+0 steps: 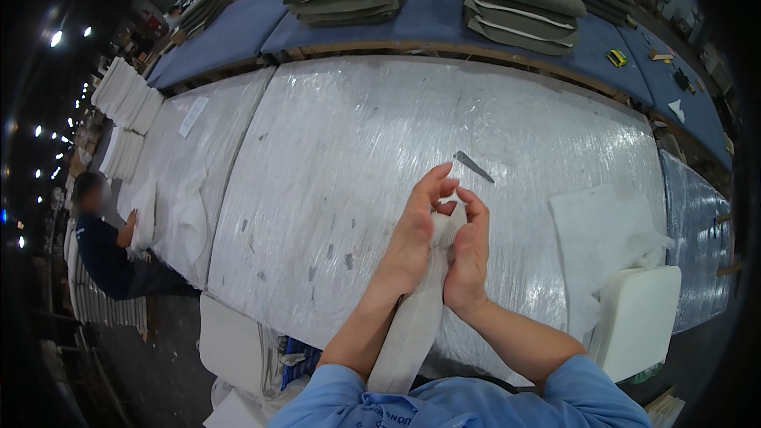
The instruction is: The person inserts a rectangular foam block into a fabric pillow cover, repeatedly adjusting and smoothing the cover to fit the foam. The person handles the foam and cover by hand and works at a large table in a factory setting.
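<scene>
Working the top end of the white fabric strip (412, 309)

L hand (414, 231) & R hand (468, 257) both pinched shut on it over the bench (357, 150) (plastic-wrapped); rest of strip hangs toward me, looks barely begun

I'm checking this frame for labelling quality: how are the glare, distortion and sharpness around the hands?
Head view: fisheye bends the table edge and darkens the corners; ceiling lights glare off the plastic-wrapped table top in soft white streaks; the left hand and right hand pinching the white fabric strip are fairly sharp; the seated person at the left rim is blurred.
</scene>
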The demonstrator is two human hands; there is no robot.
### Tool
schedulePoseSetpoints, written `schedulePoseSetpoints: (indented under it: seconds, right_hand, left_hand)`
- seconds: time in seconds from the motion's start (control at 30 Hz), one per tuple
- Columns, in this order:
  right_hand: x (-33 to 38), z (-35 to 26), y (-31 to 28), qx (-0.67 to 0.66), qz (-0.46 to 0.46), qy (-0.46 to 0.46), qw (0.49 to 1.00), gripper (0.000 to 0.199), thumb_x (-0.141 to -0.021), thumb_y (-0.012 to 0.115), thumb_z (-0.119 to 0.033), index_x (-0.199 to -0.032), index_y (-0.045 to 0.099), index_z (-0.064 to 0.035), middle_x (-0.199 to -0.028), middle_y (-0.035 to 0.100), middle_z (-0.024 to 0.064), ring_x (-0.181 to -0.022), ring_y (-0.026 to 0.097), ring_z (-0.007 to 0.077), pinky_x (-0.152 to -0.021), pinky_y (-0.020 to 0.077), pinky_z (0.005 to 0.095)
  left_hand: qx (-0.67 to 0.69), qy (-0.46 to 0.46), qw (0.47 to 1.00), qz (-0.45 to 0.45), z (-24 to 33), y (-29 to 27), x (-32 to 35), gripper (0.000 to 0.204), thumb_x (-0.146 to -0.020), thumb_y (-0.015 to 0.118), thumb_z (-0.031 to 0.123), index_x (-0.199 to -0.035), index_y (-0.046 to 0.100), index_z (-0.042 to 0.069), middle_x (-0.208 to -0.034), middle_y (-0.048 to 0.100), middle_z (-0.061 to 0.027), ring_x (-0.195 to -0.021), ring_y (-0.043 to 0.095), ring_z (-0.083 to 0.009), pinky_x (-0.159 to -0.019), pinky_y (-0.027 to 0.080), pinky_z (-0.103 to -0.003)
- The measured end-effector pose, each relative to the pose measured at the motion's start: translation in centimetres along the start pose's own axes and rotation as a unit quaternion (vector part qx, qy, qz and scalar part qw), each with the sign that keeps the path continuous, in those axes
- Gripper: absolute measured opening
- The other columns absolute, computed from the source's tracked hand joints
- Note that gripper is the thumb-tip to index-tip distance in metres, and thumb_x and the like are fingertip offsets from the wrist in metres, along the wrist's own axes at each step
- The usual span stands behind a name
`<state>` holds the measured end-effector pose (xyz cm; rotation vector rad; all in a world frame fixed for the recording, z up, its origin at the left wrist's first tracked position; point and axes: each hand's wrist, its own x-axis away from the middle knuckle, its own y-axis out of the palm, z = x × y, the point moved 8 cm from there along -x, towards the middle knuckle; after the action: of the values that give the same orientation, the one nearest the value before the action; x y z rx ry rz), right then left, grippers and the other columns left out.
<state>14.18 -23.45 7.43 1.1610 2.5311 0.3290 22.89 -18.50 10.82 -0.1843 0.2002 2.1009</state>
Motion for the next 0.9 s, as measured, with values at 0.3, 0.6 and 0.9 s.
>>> schedulePoseSetpoints:
  seconds: [0.3, 0.6, 0.9]
  right_hand:
    - [-0.6, 0.2, 0.6, 0.091, 0.016, -0.024, 0.995, 0.063, -0.111, 0.056, -0.025, -0.162, 0.033, 0.0008, -0.151, 0.045, 0.018, -0.14, 0.046, 0.0263, -0.12, 0.0377, 0.0414]
    - [16.6, -5.0, -0.7, 0.091, -0.116, 0.145, 0.978, 0.104, -0.093, 0.082, -0.032, -0.167, 0.021, 0.0085, -0.166, 0.032, 0.0298, -0.155, 0.035, 0.0427, -0.128, 0.0308, 0.0495]
    - [13.9, -7.2, 0.6, 0.237, -0.243, 0.135, 0.931, 0.113, -0.077, 0.083, -0.012, -0.173, 0.025, -0.0036, -0.151, 0.061, 0.023, -0.13, 0.066, 0.0301, -0.11, 0.0518, 0.0363]
  left_hand:
    - [0.089, -0.041, 0.995, -0.02, -2.2, -2.2, -0.1, 0.08, -0.112, 0.048, 0.062, -0.166, 0.038, 0.004, -0.146, 0.057, -0.0128, -0.132, 0.056, -0.0234, -0.115, 0.044, -0.038]
    - [0.149, -0.169, 0.974, 0.035, -8.0, -2.5, 4.2, 0.038, -0.108, 0.064, 0.043, -0.103, 0.074, 0.006, -0.091, 0.071, 0.0007, -0.079, 0.064, -0.0095, -0.07, 0.05, -0.028]
    - [0.025, -0.026, 0.964, 0.265, -0.6, -6.6, 7.1, 0.029, -0.105, 0.062, 0.026, -0.083, 0.066, 0.008, -0.079, 0.064, 0.0021, -0.069, 0.057, -0.0093, -0.063, 0.046, -0.029]
